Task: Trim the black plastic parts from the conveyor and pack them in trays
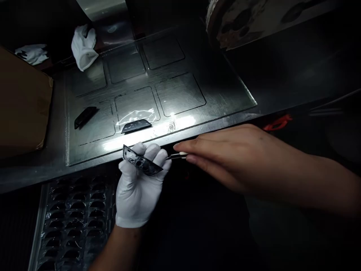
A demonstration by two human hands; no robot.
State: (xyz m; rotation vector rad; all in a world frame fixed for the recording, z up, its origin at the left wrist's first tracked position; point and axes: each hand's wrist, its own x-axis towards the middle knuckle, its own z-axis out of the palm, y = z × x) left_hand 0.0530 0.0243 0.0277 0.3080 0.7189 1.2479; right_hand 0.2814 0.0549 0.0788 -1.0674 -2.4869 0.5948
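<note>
My left hand [141,188], in a white glove, is closed around a small black plastic part [142,162]. The part is tilted, with its moulded inner side showing. To its right, my bare right hand [225,154] pinches a slim, pointed metal tool [177,155] that looks like tweezers. The tool's tip reaches the gloved fingertips; whether it touches the part I cannot tell. Just beyond the glove, a similar black part [136,126] lies on clear film on the glass sheet [231,101]. Another black part [84,117] rests farther left on that sheet.
Below the table's front edge at left, a clear tray [42,218] holds rows of dark parts. A cardboard box [24,105] stands left. White gloves [84,47] lie at the back, and a large roll [239,22] sits back right. Something red [278,123] is near the right forearm.
</note>
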